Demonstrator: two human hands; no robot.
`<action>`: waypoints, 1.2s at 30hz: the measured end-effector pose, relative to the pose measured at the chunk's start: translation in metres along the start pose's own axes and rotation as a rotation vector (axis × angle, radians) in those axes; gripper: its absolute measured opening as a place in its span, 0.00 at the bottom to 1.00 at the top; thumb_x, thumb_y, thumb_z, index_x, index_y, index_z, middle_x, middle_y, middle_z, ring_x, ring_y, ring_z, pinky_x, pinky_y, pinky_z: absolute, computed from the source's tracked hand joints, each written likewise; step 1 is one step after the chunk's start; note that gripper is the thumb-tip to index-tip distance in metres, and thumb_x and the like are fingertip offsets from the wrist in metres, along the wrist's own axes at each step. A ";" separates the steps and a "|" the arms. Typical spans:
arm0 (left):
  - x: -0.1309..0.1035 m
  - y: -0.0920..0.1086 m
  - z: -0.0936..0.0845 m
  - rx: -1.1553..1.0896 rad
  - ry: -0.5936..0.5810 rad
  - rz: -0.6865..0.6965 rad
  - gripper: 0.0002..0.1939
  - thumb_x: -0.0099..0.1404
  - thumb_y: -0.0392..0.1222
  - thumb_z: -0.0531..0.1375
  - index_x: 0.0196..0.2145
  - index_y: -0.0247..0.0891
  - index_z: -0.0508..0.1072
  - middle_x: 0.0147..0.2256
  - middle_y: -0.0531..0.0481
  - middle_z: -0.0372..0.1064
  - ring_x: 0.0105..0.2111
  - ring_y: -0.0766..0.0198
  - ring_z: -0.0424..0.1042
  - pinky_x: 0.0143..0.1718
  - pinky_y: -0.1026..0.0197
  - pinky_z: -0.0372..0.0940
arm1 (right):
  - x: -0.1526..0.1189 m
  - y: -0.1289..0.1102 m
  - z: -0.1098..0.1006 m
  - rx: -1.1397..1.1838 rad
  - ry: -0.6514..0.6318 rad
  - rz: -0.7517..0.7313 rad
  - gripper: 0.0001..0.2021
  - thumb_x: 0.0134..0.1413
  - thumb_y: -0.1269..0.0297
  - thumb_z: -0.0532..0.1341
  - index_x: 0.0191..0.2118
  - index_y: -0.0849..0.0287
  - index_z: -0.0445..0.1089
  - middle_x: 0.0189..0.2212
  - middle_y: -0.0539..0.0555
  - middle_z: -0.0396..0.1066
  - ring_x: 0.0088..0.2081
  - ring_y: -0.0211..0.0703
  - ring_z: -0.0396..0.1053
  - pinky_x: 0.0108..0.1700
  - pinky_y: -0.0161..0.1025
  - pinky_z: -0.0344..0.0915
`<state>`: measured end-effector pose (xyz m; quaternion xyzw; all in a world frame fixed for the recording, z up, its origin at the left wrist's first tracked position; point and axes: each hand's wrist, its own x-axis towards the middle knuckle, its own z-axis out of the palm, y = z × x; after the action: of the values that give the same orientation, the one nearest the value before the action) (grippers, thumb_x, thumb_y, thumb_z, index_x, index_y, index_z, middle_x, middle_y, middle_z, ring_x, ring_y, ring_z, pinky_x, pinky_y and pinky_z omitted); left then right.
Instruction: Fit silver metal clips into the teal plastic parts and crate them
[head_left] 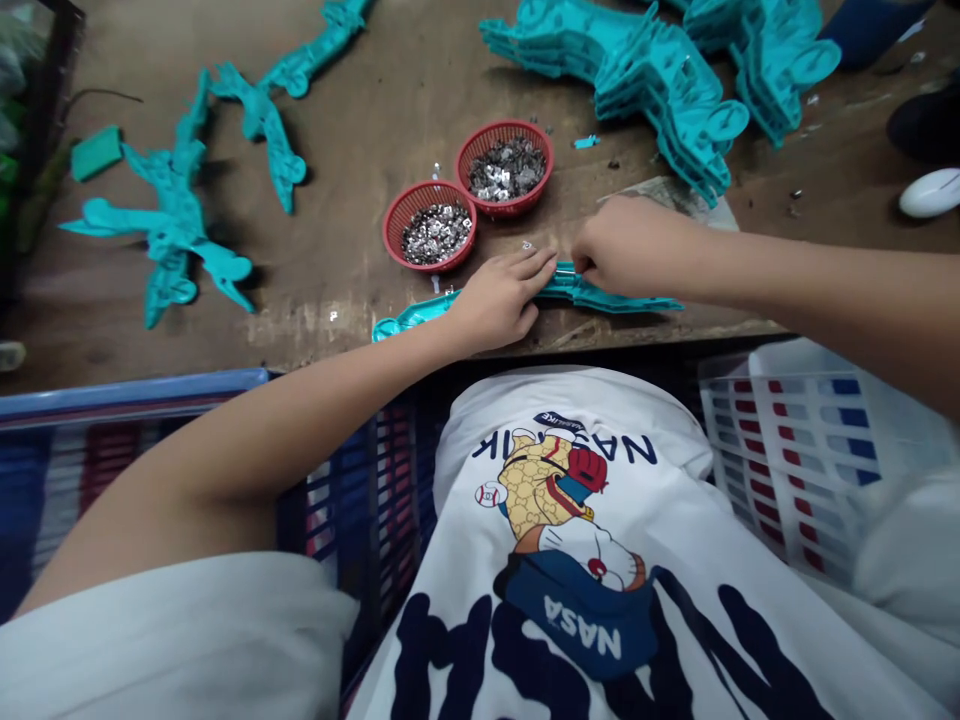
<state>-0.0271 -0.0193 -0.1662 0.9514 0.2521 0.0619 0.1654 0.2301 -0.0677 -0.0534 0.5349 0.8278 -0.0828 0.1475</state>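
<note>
- Left hand (496,302) clamps long turquoise plastic part (568,289) along desk's (345,200) near edge
- Right hand (628,245) curls over it; cannot tell its grip
- White fabric shirt (690,530) reads "NASA"

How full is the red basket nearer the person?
Partly full: the nearer red basket holds many small metal pieces, with bare wall showing above them.

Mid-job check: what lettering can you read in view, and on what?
"NASA": printed navy cap on the white shirt, upside down.
"NA…IK": shirt lettering, middle partly hidden by the cartoon figure.
Small navy label: too small to read surely.
Large dark letters: run out of frame, unreadable.
</note>
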 end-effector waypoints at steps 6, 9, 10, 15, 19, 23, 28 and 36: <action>0.003 -0.005 0.004 -0.039 0.049 0.050 0.45 0.71 0.34 0.61 0.85 0.26 0.76 0.84 0.27 0.73 0.85 0.34 0.74 0.89 0.32 0.69 | 0.000 -0.006 0.002 -0.034 -0.004 -0.010 0.21 0.80 0.72 0.62 0.62 0.66 0.93 0.55 0.73 0.91 0.57 0.68 0.89 0.55 0.50 0.74; 0.002 -0.004 0.007 -0.060 0.081 0.020 0.48 0.73 0.32 0.60 0.89 0.25 0.69 0.84 0.26 0.72 0.85 0.36 0.74 0.88 0.32 0.70 | 0.007 0.015 0.001 0.010 -0.022 0.011 0.15 0.76 0.68 0.68 0.55 0.57 0.95 0.47 0.63 0.92 0.52 0.64 0.88 0.57 0.51 0.77; 0.002 -0.005 0.008 -0.068 0.090 0.010 0.50 0.73 0.32 0.59 0.90 0.24 0.66 0.84 0.25 0.72 0.85 0.37 0.74 0.88 0.31 0.70 | 0.008 0.024 -0.001 0.040 -0.020 0.033 0.12 0.74 0.66 0.71 0.52 0.55 0.95 0.45 0.60 0.91 0.51 0.63 0.88 0.58 0.52 0.77; 0.003 -0.006 0.009 -0.065 0.069 0.033 0.46 0.73 0.29 0.59 0.87 0.30 0.73 0.86 0.31 0.71 0.88 0.40 0.70 0.92 0.32 0.65 | -0.002 0.049 -0.018 0.307 0.149 0.102 0.09 0.80 0.65 0.72 0.56 0.58 0.92 0.49 0.63 0.91 0.51 0.60 0.87 0.58 0.52 0.77; 0.002 -0.005 0.007 -0.048 0.071 0.026 0.43 0.73 0.29 0.59 0.84 0.28 0.77 0.84 0.29 0.73 0.87 0.39 0.72 0.91 0.31 0.66 | -0.005 0.041 -0.014 0.415 0.277 0.065 0.14 0.82 0.60 0.69 0.63 0.53 0.89 0.55 0.62 0.91 0.57 0.65 0.87 0.60 0.54 0.79; 0.002 -0.001 0.005 -0.031 0.056 0.019 0.42 0.73 0.29 0.60 0.83 0.28 0.78 0.84 0.26 0.72 0.86 0.37 0.72 0.90 0.29 0.68 | -0.001 0.031 -0.005 0.458 0.282 0.018 0.16 0.80 0.56 0.69 0.63 0.50 0.89 0.53 0.61 0.91 0.59 0.70 0.86 0.60 0.57 0.79; 0.002 0.002 0.004 -0.023 0.047 0.010 0.43 0.72 0.31 0.61 0.84 0.29 0.78 0.84 0.27 0.72 0.86 0.37 0.72 0.89 0.28 0.68 | 0.001 0.028 -0.002 0.471 0.314 0.017 0.20 0.81 0.52 0.67 0.67 0.50 0.88 0.51 0.63 0.91 0.60 0.72 0.84 0.62 0.60 0.78; 0.002 0.001 0.004 -0.040 0.032 -0.012 0.43 0.73 0.32 0.61 0.84 0.29 0.77 0.85 0.26 0.71 0.87 0.35 0.71 0.89 0.27 0.67 | -0.001 0.024 -0.001 0.338 0.229 -0.006 0.19 0.81 0.65 0.64 0.66 0.55 0.88 0.57 0.65 0.90 0.60 0.71 0.85 0.62 0.57 0.75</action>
<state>-0.0241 -0.0202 -0.1696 0.9453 0.2594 0.0811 0.1805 0.2524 -0.0588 -0.0518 0.5553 0.8152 -0.1597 -0.0396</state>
